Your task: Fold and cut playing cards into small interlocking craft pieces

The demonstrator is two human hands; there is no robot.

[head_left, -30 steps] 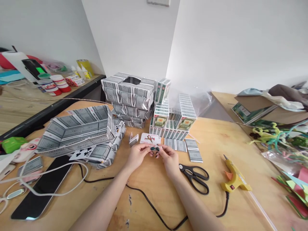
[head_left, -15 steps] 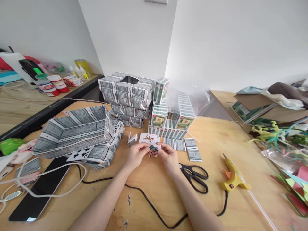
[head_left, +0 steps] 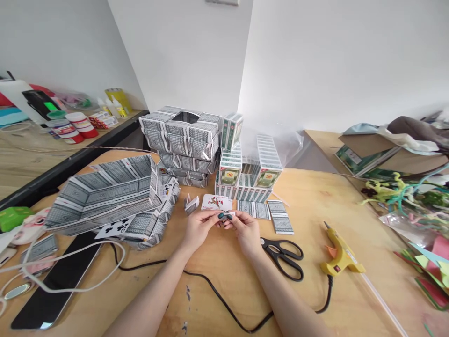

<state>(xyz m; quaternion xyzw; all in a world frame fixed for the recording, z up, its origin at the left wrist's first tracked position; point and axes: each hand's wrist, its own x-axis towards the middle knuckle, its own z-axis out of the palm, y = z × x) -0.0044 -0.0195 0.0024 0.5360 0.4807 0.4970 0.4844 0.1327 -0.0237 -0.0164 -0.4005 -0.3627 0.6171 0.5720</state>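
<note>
Left hand point(head_left: 199, 229) and right hand point(head_left: 248, 231) had fingers clamped on card point(head_left: 232, 213); visible edge ran left-right; neither hand nearer; rest hidden

Head mount: one camera, worn on my own head, over the near side of the wooden table point(head_left: 217, 295).
Table: viewed obliquely from above, across the lower frame.
Wall point(head_left: 185, 56): faced ahead, well beyond my hands.
Hands: left hand point(head_left: 199, 229) and right hand point(head_left: 248, 230) near mid-frame.
Forearms point(head_left: 154, 281): nearest the lens, at bottom edge.
Flanks: side counter point(head_left: 24, 164) left, cardboard box point(head_left: 366, 144) right.
</note>
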